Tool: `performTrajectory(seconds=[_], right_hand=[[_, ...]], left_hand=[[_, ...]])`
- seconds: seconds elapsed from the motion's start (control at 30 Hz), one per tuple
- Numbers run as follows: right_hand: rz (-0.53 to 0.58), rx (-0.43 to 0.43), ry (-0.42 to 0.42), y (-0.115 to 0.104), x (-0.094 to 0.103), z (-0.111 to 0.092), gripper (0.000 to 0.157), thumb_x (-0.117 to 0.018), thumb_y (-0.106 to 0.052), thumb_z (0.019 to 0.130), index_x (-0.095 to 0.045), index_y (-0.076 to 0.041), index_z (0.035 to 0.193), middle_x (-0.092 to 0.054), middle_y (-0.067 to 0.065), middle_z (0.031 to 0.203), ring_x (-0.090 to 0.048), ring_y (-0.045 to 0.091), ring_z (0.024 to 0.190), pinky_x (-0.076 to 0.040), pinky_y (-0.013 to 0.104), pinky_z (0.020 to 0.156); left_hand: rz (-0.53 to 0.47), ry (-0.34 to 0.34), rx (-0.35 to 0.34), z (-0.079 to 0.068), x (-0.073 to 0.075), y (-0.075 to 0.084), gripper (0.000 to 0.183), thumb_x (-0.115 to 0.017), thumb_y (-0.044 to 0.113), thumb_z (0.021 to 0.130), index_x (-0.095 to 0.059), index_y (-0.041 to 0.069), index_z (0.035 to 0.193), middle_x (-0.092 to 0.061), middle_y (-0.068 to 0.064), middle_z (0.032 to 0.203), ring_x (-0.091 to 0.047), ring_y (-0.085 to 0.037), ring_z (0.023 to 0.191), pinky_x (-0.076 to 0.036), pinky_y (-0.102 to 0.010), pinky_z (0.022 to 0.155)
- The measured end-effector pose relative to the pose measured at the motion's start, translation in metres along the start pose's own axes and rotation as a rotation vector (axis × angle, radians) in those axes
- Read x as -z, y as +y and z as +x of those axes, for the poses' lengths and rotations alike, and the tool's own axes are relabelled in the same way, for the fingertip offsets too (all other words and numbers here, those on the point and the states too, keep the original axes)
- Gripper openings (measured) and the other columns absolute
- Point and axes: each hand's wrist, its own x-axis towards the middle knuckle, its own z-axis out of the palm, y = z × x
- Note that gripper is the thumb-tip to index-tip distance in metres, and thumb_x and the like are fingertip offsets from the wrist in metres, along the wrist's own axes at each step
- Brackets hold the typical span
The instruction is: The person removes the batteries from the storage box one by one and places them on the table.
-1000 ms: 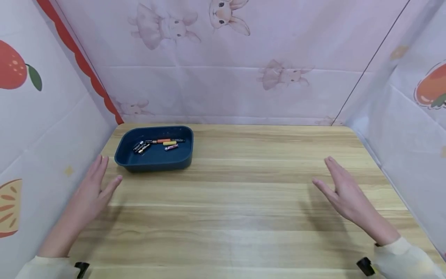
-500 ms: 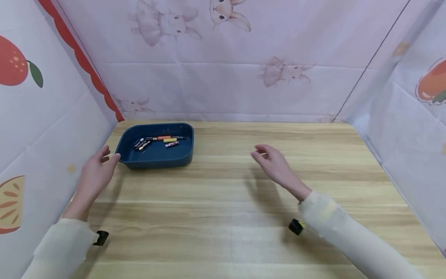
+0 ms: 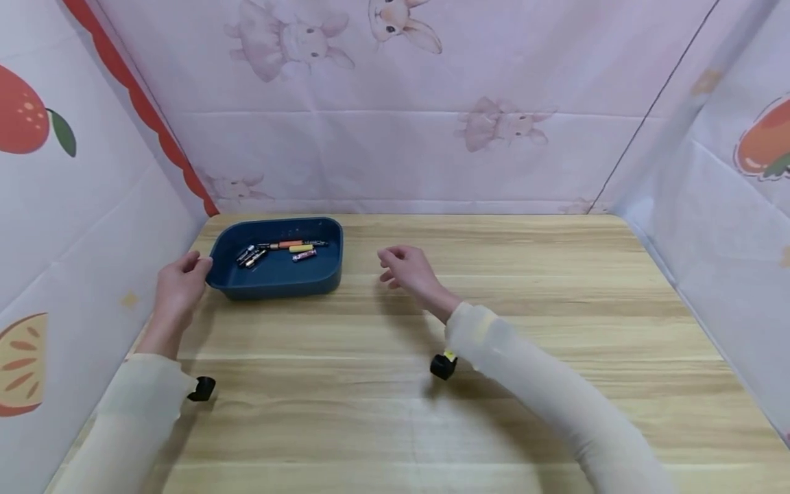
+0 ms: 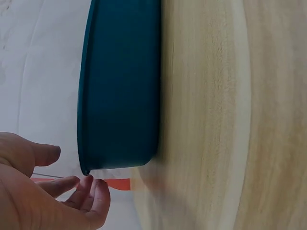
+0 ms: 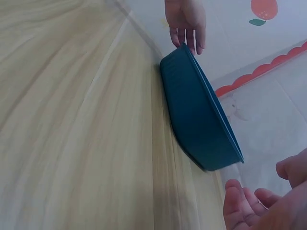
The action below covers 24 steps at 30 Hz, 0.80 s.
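Observation:
A dark blue plastic bin [image 3: 278, 281] stands at the table's back left. Inside it lie several small batteries, among them a yellow battery [image 3: 301, 248], an orange battery [image 3: 291, 244] and a purplish battery [image 3: 304, 255]. My left hand [image 3: 180, 285] is at the bin's left end. In the left wrist view its fingertips are at the rim corner, while the thumb stands apart from the rim; whether the fingers touch cannot be told. To the right of the bin, my right hand [image 3: 415, 273] hovers above the table, fingers loosely bent, apart from the bin and holding nothing.
The wood-grain table [image 3: 382, 425] is bounded by a pink rabbit-print cloth [image 3: 395, 158] behind, a white fruit-print cloth [image 3: 92, 226] on the left and another pale cloth [image 3: 728, 226] on the right. Black wrist cameras [image 3: 443, 366] hang under both sleeves.
My right hand has swept left across the table toward the bin, its fingers bending. My left hand has moved forward to the bin's left rim. The bin stays in place on the table.

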Motion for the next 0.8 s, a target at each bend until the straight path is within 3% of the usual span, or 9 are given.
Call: performTrajectory(seconds=[0.13, 0.27, 0.33, 0.43, 0.6, 0.8], right_hand=[[0.023, 0.001, -0.003, -0.003, -0.016, 0.011, 0.038, -0.057, -0.024, 0.108, -0.065, 0.005, 0.131, -0.064, 0.022, 0.118, -0.071, 0.028, 0.090, -0.063, 0.040, 0.079], [0.074, 0.001, 0.005, -0.004, -0.029, 0.019, 0.038, -0.057, -0.022, 0.108, -0.064, 0.007, 0.131, -0.062, 0.013, 0.106, -0.070, 0.025, 0.084, -0.061, 0.028, 0.068], [0.102, -0.005, 0.006, -0.003, -0.036, 0.022, 0.037, -0.056, -0.022, 0.108, -0.064, 0.006, 0.131, -0.062, 0.015, 0.107, -0.070, 0.024, 0.082, -0.059, 0.026, 0.066], [0.139, -0.007, 0.010, 0.000, -0.046, 0.026, 0.038, -0.055, -0.022, 0.109, -0.062, 0.004, 0.136, -0.063, 0.021, 0.117, -0.069, 0.024, 0.084, -0.061, 0.032, 0.074], [0.180, 0.013, 0.050, 0.006, -0.066, 0.032, 0.040, -0.054, -0.017, 0.109, -0.057, 0.003, 0.144, -0.065, 0.020, 0.128, -0.069, 0.035, 0.090, -0.058, 0.052, 0.090], [0.176, 0.039, 0.069, 0.009, -0.080, 0.035, 0.041, -0.054, -0.011, 0.109, -0.054, 0.002, 0.147, -0.067, 0.020, 0.120, -0.067, 0.038, 0.090, -0.059, 0.049, 0.086]], left_hand=[[-0.064, -0.002, 0.042, 0.005, 0.002, -0.002, 0.068, -0.041, 0.045, 0.108, -0.026, 0.007, 0.163, -0.031, -0.018, 0.165, -0.036, -0.030, 0.147, -0.038, -0.041, 0.119], [-0.162, -0.003, 0.072, 0.010, 0.001, -0.003, 0.067, -0.045, 0.044, 0.107, -0.029, 0.010, 0.162, -0.027, -0.013, 0.168, -0.038, -0.020, 0.146, -0.039, -0.030, 0.116], [-0.213, -0.006, 0.088, 0.011, -0.001, -0.003, 0.066, -0.047, 0.042, 0.107, -0.030, 0.011, 0.162, -0.024, -0.011, 0.169, -0.040, -0.016, 0.144, -0.041, -0.025, 0.113], [-0.263, -0.006, 0.112, 0.012, -0.003, -0.003, 0.064, -0.047, 0.040, 0.108, -0.029, 0.012, 0.163, -0.020, -0.007, 0.170, -0.037, -0.015, 0.146, -0.039, -0.025, 0.114], [-0.218, -0.013, 0.147, 0.017, -0.007, -0.008, 0.062, -0.038, 0.043, 0.110, -0.025, 0.014, 0.164, -0.015, -0.004, 0.171, -0.023, -0.021, 0.153, -0.029, -0.038, 0.122], [-0.252, 0.014, 0.094, 0.021, -0.017, -0.012, 0.054, -0.037, 0.031, 0.112, -0.028, 0.014, 0.163, -0.018, -0.008, 0.171, -0.018, -0.022, 0.155, -0.021, -0.037, 0.125]])
